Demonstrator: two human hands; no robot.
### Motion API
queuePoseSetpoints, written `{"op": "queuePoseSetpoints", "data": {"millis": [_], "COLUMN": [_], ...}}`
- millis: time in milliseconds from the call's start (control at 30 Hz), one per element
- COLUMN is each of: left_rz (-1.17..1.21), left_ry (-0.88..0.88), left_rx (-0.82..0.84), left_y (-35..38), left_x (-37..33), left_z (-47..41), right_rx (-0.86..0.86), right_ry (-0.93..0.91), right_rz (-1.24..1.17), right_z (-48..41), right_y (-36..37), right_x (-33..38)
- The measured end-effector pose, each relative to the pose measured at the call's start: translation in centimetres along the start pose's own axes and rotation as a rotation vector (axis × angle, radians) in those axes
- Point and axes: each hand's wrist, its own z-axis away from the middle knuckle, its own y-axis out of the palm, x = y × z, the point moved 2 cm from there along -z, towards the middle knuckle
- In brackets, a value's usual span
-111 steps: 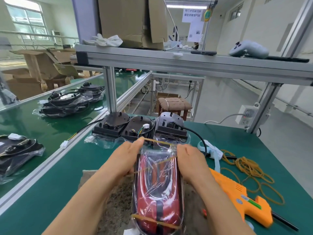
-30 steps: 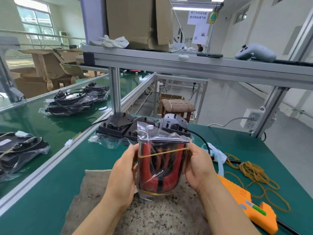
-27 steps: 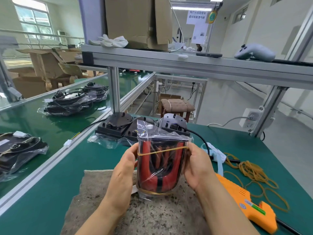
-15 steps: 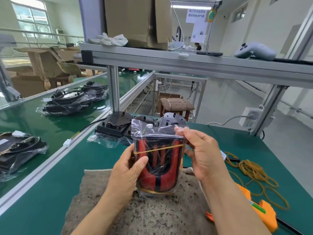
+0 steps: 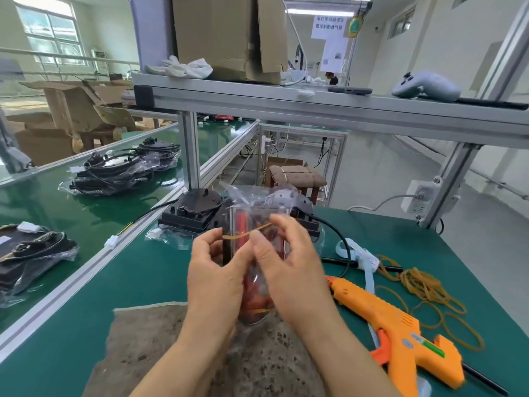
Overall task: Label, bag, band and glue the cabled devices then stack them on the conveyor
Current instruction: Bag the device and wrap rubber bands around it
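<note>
A red cabled device in a clear plastic bag [image 5: 254, 293] stands upright over a stained mat [image 5: 177, 353], turned edge-on to me. Two rubber bands ring the bag, one near its top [image 5: 243, 232] and one near its bottom. My left hand [image 5: 213, 277] grips its left side. My right hand [image 5: 289, 270] holds the right side, with the thumb at the upper band. The bag's loose mouth sticks up above my fingers. Unbagged black devices [image 5: 197, 209] sit behind it. Bagged devices [image 5: 114, 173] lie on the conveyor [image 5: 94, 213] to the left.
An orange glue gun [image 5: 400, 333] lies on the green table [image 5: 128, 285] at right. Loose rubber bands [image 5: 423, 293] and a label roll [image 5: 360, 259] lie beyond it. An aluminium rail [image 5: 86, 270] divides table from conveyor. An overhead shelf [image 5: 315, 110] carries a cardboard box and a controller.
The bagged device went from lying flat to upright, then turned edge-on. My right hand moved from the bag's top corner down across its front to the upper band.
</note>
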Motion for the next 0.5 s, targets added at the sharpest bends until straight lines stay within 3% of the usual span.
{"op": "queuePoseSetpoints", "data": {"millis": [200, 300, 433, 500], "left_rz": [0.067, 0.051, -0.474, -0.876], "left_ry": [0.018, 0.042, 0.13, 0.101], "left_rx": [0.297, 0.35, 0.11, 0.277], "left_y": [0.9, 0.0, -4.7, -6.3], "left_x": [-2.6, -3.9, -2.8, -1.0], "left_z": [2.5, 2.5, 1.7, 2.2], "right_rx": [0.048, 0.073, 0.027, -0.041], "right_ry": [0.102, 0.247, 0.424, 0.45], "right_rz": [-0.24, -0.565, -0.808, -0.839], "right_z": [-1.0, -2.2, -2.4, -2.5], "right_y": [-1.0, -1.6, -2.1, -2.6], "right_x": [-0.5, -2.1, -3.9, -4.8]}}
